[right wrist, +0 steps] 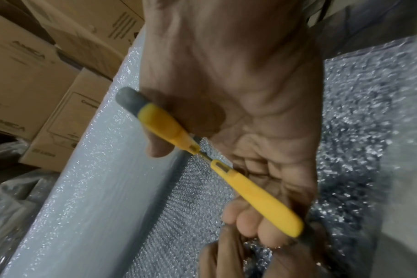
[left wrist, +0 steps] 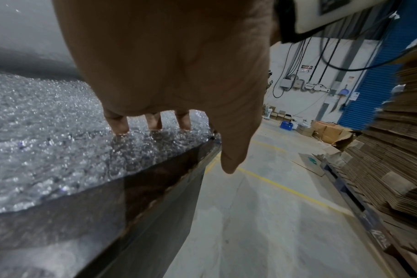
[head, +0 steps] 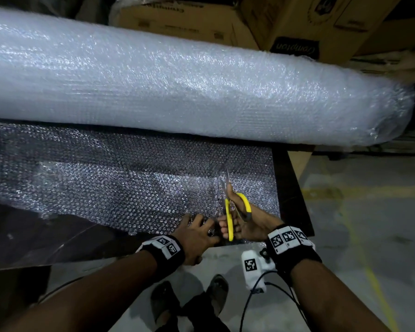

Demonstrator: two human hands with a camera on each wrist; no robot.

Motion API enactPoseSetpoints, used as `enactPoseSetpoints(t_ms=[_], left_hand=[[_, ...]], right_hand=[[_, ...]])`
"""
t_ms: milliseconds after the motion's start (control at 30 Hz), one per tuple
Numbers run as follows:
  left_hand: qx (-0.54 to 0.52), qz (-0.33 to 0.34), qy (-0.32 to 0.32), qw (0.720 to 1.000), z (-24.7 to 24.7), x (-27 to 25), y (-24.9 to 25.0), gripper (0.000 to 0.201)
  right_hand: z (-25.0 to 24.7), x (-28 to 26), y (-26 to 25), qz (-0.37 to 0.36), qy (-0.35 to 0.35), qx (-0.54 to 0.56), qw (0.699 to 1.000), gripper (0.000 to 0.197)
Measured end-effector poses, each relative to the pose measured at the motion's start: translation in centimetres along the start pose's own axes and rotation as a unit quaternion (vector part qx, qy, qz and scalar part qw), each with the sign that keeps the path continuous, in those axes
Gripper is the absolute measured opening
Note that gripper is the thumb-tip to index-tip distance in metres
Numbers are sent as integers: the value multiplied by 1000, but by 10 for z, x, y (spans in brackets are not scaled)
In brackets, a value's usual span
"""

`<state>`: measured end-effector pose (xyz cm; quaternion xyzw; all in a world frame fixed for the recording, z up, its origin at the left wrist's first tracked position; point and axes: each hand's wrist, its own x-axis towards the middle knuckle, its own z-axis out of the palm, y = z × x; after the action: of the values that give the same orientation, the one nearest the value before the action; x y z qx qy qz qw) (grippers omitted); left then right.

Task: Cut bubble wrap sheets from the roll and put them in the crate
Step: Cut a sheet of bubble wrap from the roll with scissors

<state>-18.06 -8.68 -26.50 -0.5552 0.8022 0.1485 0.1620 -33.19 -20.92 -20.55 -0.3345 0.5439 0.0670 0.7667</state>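
Bubble wrap roll point(head: 177, 87) across the upper frame, unrolled sheet point(head: 120, 178) on the dark counter point(head: 295, 188), right hand point(head: 243, 221) gripping yellow scissors point(head: 235, 209) at the sheet's lower edge, left hand point(head: 197, 238) fingers point(left wrist: 117, 122) pressing the sheet just beside.

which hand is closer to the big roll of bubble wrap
Right. The right hand grips the scissors out on the unrolled sheet, with the blades pointing toward the roll. The left hand presses the sheet's near edge, slightly farther back.
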Motion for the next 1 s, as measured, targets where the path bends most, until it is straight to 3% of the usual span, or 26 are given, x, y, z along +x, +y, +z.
enactPoseSetpoints(t_ms=[233, 400, 533, 600, 667, 767, 833, 900, 1000], left_hand=[[-8, -4, -13, 1000, -5, 4, 1, 81], [7, 1, 19, 1000, -15, 0, 2, 73], [71, 29, 38, 996, -17, -5, 1, 81], [113, 46, 39, 992, -17, -6, -2, 81], [140, 47, 70, 987, -21, -6, 4, 60], [127, 45, 180, 974, -36, 6, 27, 34], [114, 12, 209, 971, -49, 27, 50, 33], [83, -39, 182, 979, -62, 53, 76, 36], [-33, -135, 140, 980, -79, 92, 117, 47]], right_hand=[[-11, -32, 25, -86, -5, 28, 996, 38], [-38, -45, 28, -171, 96, -96, 976, 20], [-72, -51, 23, -226, 142, -150, 952, 28], [-91, -51, 24, -244, 151, -175, 942, 45], [-115, -54, 25, -255, 159, -179, 937, 63], [-154, -59, 24, -260, 175, -211, 926, 55], [-182, -63, 24, -271, 187, -251, 910, 48], [-206, -69, 23, -263, 176, -262, 912, 47], [-233, -79, 17, -256, 130, -297, 911, 84]])
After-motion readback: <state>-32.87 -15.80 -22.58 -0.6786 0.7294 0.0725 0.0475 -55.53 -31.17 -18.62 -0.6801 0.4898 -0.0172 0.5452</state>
